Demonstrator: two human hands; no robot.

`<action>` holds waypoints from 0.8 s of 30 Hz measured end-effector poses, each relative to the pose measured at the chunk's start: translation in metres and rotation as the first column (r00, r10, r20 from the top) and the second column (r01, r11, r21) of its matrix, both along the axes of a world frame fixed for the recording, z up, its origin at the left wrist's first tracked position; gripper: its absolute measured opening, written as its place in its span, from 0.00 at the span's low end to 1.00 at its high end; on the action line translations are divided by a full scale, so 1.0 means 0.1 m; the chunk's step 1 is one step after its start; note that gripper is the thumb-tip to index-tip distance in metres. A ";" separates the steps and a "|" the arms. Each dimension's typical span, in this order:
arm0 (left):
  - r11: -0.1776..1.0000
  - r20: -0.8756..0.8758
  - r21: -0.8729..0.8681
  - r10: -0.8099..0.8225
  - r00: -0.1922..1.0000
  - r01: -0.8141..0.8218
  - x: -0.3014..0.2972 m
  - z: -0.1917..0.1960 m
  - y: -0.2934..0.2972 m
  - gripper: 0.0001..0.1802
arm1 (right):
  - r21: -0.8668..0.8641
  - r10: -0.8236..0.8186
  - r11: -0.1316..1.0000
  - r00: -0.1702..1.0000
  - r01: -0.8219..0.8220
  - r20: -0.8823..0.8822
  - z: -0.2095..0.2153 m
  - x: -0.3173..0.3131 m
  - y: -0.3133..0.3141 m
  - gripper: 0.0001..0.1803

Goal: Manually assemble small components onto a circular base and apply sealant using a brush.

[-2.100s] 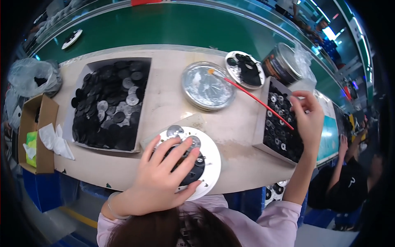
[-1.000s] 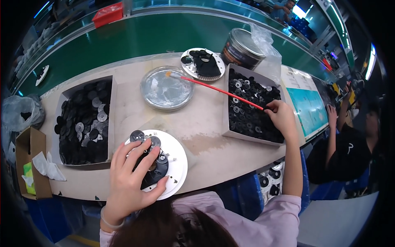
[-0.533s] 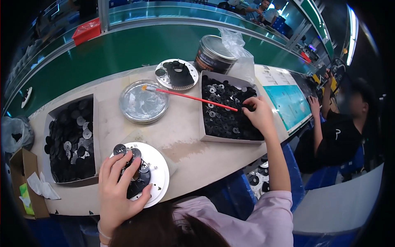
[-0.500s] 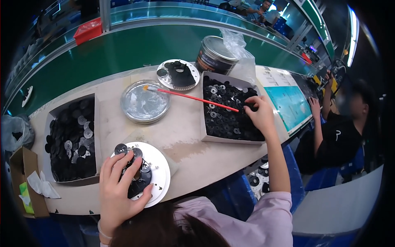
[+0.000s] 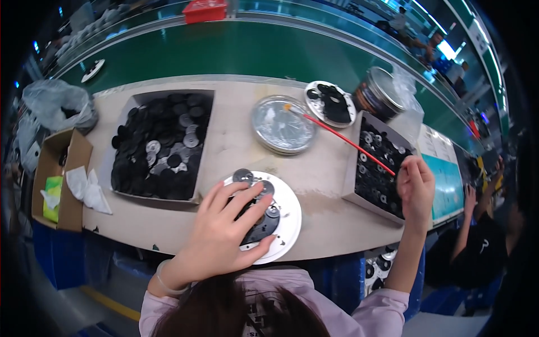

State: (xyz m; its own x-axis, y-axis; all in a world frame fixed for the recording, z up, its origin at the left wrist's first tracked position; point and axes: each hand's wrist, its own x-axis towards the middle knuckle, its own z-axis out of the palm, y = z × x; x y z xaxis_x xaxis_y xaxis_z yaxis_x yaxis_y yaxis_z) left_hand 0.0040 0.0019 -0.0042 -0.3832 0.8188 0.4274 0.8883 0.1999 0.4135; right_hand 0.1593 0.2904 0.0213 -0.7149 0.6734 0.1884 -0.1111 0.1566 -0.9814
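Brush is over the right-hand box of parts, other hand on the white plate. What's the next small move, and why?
Probably swing the red brush back toward the white plate. The right hand holds it over the box, while the left hand steadies the parts there.

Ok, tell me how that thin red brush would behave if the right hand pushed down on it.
The red brush looks long and very thin, so probably light and somewhat bendy under pressure. Held only at one end by the right hand, its tip over the round tin would likely wobble. Being round, it may roll if dropped.
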 end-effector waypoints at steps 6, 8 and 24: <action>1.000 0.032 -0.019 -0.017 0.999 0.017 -0.02 0.02 -0.08 0.28 | -0.302 0.528 0.834 0.826 -0.462 0.197 0.06 -0.47 -0.80 0.13; 0.999 0.067 -0.005 -0.031 0.997 0.031 -0.03 0.01 -0.10 0.27 | -0.390 0.584 0.787 0.782 -0.479 0.218 0.05 -0.60 -0.92 0.13; 0.999 0.041 0.032 -0.007 0.999 0.006 -0.02 -0.07 -0.08 0.25 | -0.363 0.704 0.710 0.599 -0.603 0.383 0.02 -0.97 -0.88 0.07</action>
State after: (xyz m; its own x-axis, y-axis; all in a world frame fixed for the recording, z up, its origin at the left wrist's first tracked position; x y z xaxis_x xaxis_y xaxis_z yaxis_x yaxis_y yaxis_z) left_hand 0.0023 -0.0058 -0.0112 -0.3953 0.8076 0.4377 0.8719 0.1799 0.4554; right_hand 0.0628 0.2027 0.0232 -0.9332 -0.0271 -0.3583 0.3568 0.0460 -0.9330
